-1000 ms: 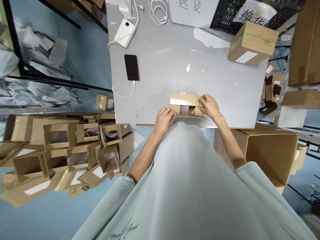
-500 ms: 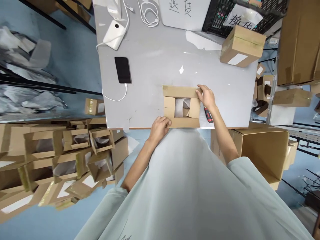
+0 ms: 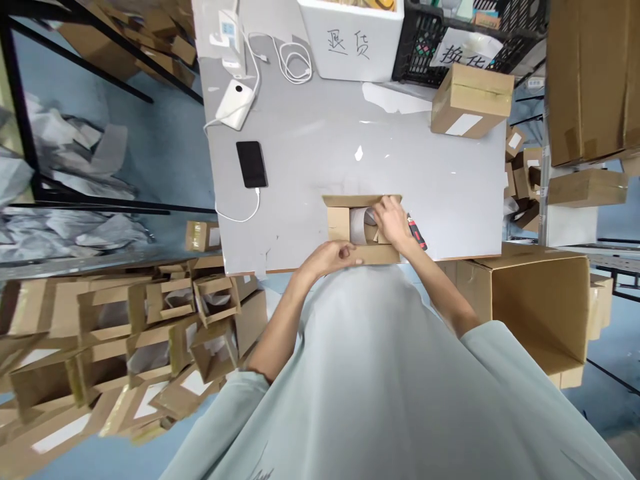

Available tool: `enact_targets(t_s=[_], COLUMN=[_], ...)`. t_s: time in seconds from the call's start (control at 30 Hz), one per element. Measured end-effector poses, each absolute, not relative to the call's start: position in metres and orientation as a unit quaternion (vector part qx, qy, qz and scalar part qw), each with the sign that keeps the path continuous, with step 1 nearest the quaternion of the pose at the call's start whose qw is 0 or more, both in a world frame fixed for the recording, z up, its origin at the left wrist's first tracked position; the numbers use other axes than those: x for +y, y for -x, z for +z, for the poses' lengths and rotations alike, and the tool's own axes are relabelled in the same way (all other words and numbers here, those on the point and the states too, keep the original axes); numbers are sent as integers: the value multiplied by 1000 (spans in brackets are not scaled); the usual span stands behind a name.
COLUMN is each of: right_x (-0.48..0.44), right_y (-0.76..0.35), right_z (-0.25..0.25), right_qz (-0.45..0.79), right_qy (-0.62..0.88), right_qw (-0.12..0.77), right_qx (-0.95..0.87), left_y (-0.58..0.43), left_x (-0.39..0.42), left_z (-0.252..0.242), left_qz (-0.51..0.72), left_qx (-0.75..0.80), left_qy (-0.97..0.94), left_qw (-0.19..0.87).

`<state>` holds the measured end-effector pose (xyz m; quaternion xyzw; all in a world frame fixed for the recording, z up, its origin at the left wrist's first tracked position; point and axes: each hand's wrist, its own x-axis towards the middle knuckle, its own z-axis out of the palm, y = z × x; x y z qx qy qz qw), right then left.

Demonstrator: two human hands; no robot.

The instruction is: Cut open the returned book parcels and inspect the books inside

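A small cardboard box (image 3: pixel 339 223) sits at the near edge of the table, its flaps parted around a middle gap. Greyish-white wrapping and a bit of cardboard show inside. My left hand (image 3: pixel 327 259) is closed at the near flap, fingers curled over it. On the right side, my right hand (image 3: pixel 393 219) reaches over the right flap to the far flap, its fingers bent against the cardboard; its fingertips are partly hidden. A red and black utility knife (image 3: pixel 417 233) lies just right of the box, near my right wrist.
A phone (image 3: pixel 251 165) on a cable and a white power bank (image 3: pixel 235 105) lie at the left. Behind stand a white bin (image 3: pixel 353 43), a black crate (image 3: pixel 413 53) and a taped carton (image 3: pixel 470 100). Open boxes (image 3: pixel 150 327) are stacked at lower left; a large carton (image 3: pixel 540 313) stands at right.
My right hand has moved left from the box's far right corner, over its right flap. My left hand has slid right along the near flap. The far flap looks more raised.
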<state>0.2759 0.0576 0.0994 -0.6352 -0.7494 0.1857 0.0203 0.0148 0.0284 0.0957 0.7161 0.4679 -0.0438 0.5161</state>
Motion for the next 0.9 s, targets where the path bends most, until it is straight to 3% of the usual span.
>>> enact_targets(t_s=[0.1, 0.27, 0.4, 0.67, 0.9], right_x=[37, 24, 12, -21, -20], right_y=[-261, -259, -273, -326, -342], right_z=[106, 114, 128, 132, 120], right_qz=[212, 234, 230, 231, 205], right_qy=[632, 649, 655, 735, 769], right_qw=[-54, -120, -84, 40, 48], right_qx=[-744, -714, -714, -636, -604], left_y=[-33, -65, -65, 13, 36], left_x=[50, 74, 70, 56, 58], left_z=[103, 107, 118, 138, 125], left_qz=[-47, -197, -205, -93, -50], left_qx=[503, 525, 529, 620, 646], left_qy=[-732, -760, -766, -716, -682], left_qw=[458, 329, 301, 308, 340])
